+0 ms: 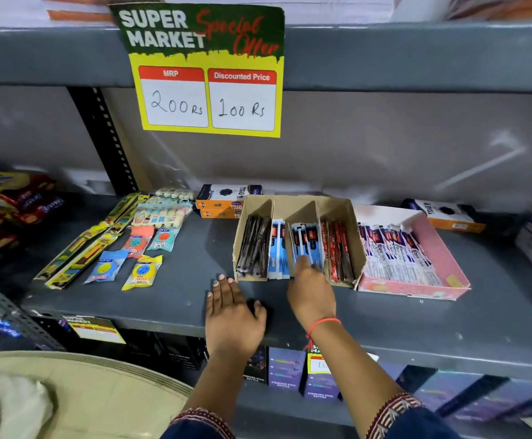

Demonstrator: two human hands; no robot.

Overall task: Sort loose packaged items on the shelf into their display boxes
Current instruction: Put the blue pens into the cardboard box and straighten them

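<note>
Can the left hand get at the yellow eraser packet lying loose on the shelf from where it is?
Probably yes. The left hand rests flat on the shelf, and the yellow eraser packet lies just to its left on bare shelf with nothing between them or on top of it.

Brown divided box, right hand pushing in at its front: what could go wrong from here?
1. The right hand presses on the blue packets in the brown divided box; the light cardboard could slide back, since the left hand lies flat on the shelf, not bracing it.
2. Blue packets fill two neighbouring compartments, so one might land in the wrong slot.
</note>
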